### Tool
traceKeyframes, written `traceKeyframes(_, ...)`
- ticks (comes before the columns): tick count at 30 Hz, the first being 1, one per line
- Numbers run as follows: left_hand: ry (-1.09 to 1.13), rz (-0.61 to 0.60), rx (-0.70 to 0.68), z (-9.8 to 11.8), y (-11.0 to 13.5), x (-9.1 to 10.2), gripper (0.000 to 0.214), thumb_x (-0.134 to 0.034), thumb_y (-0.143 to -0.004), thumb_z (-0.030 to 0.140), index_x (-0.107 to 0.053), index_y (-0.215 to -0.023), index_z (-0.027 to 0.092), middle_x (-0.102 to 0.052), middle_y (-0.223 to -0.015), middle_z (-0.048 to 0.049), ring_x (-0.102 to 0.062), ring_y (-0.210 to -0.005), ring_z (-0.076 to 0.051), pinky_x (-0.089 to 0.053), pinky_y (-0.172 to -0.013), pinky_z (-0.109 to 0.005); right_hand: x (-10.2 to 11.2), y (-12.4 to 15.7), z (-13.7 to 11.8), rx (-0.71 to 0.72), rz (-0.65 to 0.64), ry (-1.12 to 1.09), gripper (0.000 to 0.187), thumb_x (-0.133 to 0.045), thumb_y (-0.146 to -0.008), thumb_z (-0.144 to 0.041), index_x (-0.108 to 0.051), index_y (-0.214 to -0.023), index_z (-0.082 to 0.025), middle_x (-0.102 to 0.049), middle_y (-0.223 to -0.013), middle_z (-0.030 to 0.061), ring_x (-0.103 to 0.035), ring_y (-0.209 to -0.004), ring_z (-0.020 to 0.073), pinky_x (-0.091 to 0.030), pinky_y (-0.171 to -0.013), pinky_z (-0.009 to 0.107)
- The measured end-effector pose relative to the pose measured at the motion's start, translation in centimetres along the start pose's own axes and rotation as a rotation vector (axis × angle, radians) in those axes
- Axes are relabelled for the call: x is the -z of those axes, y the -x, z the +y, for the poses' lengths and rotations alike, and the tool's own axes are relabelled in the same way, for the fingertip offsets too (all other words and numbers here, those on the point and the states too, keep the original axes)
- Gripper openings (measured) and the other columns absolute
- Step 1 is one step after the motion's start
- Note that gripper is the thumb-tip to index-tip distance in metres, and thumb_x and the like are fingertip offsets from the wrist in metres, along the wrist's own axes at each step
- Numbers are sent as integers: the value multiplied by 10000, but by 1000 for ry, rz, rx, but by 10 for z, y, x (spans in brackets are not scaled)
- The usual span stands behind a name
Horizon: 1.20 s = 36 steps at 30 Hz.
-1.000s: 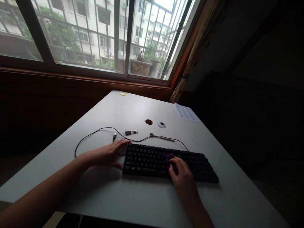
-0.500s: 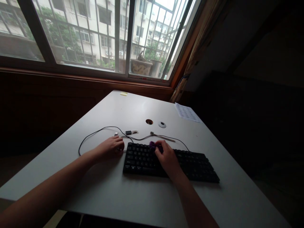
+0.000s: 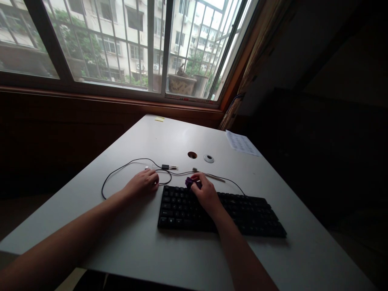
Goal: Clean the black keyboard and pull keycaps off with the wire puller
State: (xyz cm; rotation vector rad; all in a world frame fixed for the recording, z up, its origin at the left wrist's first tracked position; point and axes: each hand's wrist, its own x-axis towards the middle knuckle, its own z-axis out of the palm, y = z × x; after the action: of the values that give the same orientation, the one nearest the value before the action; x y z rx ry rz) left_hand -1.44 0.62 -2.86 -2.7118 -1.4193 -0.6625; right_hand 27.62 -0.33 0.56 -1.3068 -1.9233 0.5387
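Note:
A black keyboard (image 3: pixel 236 212) lies on a white desk (image 3: pixel 169 250). My right hand (image 3: pixel 205 193) rests over the keyboard's back edge, fingers closed on a small purple thing (image 3: pixel 189 182). My left hand (image 3: pixel 142 184) lies on the desk just left of the keyboard, fingers curled over the black cable (image 3: pixel 121 169); what it grips, if anything, is hidden. The cable loops left and runs back past a USB plug (image 3: pixel 146 167) and a small black adapter (image 3: pixel 165 166).
A round cable hole (image 3: pixel 192 154) and its loose white cap (image 3: pixel 209 159) sit behind the keyboard. A thin stick-like tool (image 3: pixel 212 176) lies near the cable. A printed sheet (image 3: pixel 241 143) is at the far right, a yellow note (image 3: pixel 158 119) near the barred window (image 3: pixel 136 44).
My right hand moved from the keyboard's front middle up and left to its back edge, carrying the purple thing. My left hand curled and shifted slightly back onto the cable.

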Motion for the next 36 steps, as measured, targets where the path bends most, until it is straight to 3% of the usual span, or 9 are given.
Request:
traceKeyframes(5, 31, 7, -19, -8, -1, -3, 68, -524, -897, 181, -587, -872, 181, -605, -899, -59, -551, -820, -201, -506, -859, -382, -3, 1, -1, 3, 17, -7, 171, -530, -829, -215, -614, -978, -211, -686, -933, 41, -652, -844, 198, -519, -791, 337)
traceKeyframes(9, 60, 43, -27, -3, 3, 1, 129, -547, -919, 218, -591, -1036, 188, -600, -1043, -89, -539, -980, -254, -509, -853, -400, -4, 3, -2, 27, 20, -37, 178, -542, -839, -200, -618, -1000, -204, -690, -960, 49, -662, -882, 201, -526, -830, 344)
traceKeyframes(14, 239, 37, -89, 21, 11, 19, 202, -567, -962, 310, -574, -1132, 199, -599, -1080, -100, -563, -995, -249, -506, -917, -438, 1, 7, -5, 109, 56, -7, 189, -567, -850, -174, -647, -1017, -209, -701, -993, 51, -656, -949, 209, -521, -876, 361)
traceKeyframes(18, 363, -37, -174, 44, 16, 36, 493, -674, -901, 454, -491, -1296, 223, -573, -1232, -135, -505, -1186, -308, -493, -997, -488, 5, 13, -9, 173, 67, 23, 201, -579, -869, -157, -664, -1039, -220, -700, -1015, 51, -649, -969, 211, -523, -902, 381)
traceKeyframes(21, 417, -86, -235, 59, 19, 41, 659, -729, -828, 552, -434, -1316, 223, -526, -1294, -156, -461, -1248, -337, -494, -1016, -506, 4, 16, -11, 257, 28, 40, 235, -581, -892, -138, -691, -1071, -243, -696, -1022, 51, -635, -995, 215, -523, -928, 393)
traceKeyframes(27, 379, -125, -350, 72, 24, 29, 805, -815, -702, 595, -401, -1280, 218, -454, -1343, -187, -358, -1329, -409, -449, -1055, -615, -5, 19, -17, 395, -111, 91, 227, -635, -917, -168, -749, -1068, -293, -708, -1018, 39, -612, -964, 219, -548, -897, 398)
traceKeyframes(36, 366, -125, -316, 69, 26, 18, 806, -837, -682, 514, -378, -1276, 221, -425, -1343, -188, -384, -1288, -408, -486, -1008, -601, 15, 28, -3, 360, -122, 185, 226, -634, -904, -114, -764, -1016, -261, -715, -1017, 45, -625, -976, 212, -555, -898, 383)
